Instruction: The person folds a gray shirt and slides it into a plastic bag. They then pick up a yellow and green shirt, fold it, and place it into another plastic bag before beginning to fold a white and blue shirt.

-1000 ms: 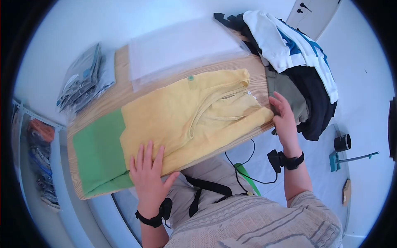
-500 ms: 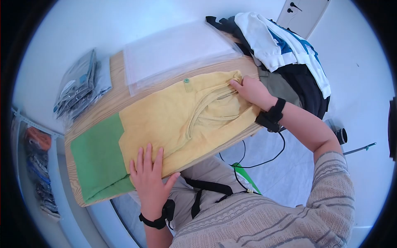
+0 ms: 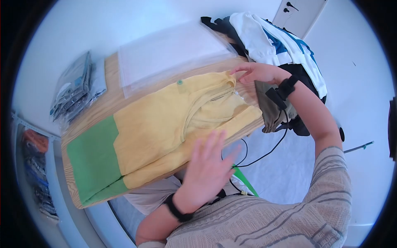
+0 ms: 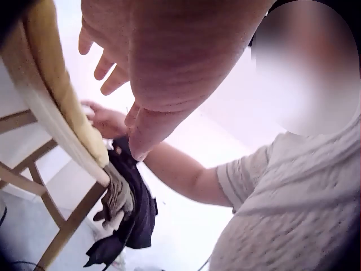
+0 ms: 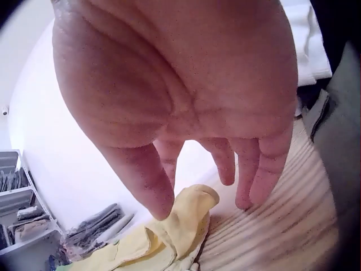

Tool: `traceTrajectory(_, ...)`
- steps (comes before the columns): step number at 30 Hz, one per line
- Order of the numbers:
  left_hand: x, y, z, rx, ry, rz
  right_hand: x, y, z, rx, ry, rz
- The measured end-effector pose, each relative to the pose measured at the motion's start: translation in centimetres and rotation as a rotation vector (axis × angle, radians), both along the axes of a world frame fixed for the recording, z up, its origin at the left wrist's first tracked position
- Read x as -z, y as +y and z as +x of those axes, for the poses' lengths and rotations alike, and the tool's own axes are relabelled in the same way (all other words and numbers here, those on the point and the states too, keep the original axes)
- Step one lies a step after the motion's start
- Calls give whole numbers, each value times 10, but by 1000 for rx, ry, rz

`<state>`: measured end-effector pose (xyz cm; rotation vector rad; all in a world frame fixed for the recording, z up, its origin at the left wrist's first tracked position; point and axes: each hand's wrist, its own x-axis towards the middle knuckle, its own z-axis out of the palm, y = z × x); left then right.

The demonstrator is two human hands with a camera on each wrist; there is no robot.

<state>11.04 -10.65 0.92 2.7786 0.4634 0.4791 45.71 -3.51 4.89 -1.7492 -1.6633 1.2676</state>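
The left hand (image 3: 206, 161) hovers palm down above the near edge of the wooden table (image 3: 111, 93), its fingers spread and straight, holding nothing. The right arm reaches across to the far corner of the folded yellow garment (image 3: 157, 120), which lies flat on the table. There the right hand (image 3: 258, 72) hangs with relaxed fingers, thumb tip at the collar, gripping nothing.
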Motion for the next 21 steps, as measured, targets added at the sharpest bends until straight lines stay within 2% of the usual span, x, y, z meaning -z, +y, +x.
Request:
traceTrajectory(1, 7, 0, 21, 60, -36, 17, 2, 7, 3, -24, 47, 8)
traceTrajectory(4, 23, 2, 67, 71, -88, 78, 12, 24, 7, -73, 116, -34)
traceTrajectory(9, 28, -3, 96, -27, -69, 16, 26, 37, 4, -117, 111, -102)
traceTrajectory(11, 29, -3, 98, -73, -27, 29, 23, 38, -3, -117, -194, 9)
traceTrajectory(14, 29, 1, 96, -68, 34, 40, 18, 41, -8, -102, -234, 19)
traceTrajectory(15, 28, 2, 94, -62, -42, -65, 10, 41, -10, -107, -234, 26)
traceTrajectory(16, 26, 3, 91, -55, -119, -169, -2, 39, -12, -44, -123, -1)
traceTrajectory(17, 22, 5, 87, -62, -121, -163, -13, 39, -16, 18, -12, -29)
traceTrajectory(19, 13, 9, 74, 24, -309, -341, -35, 42, -27, 17, 51, 16)
traceTrajectory(21, 1, 9, 55, 15, -389, -391, -50, 53, -35, -15, 126, 93)
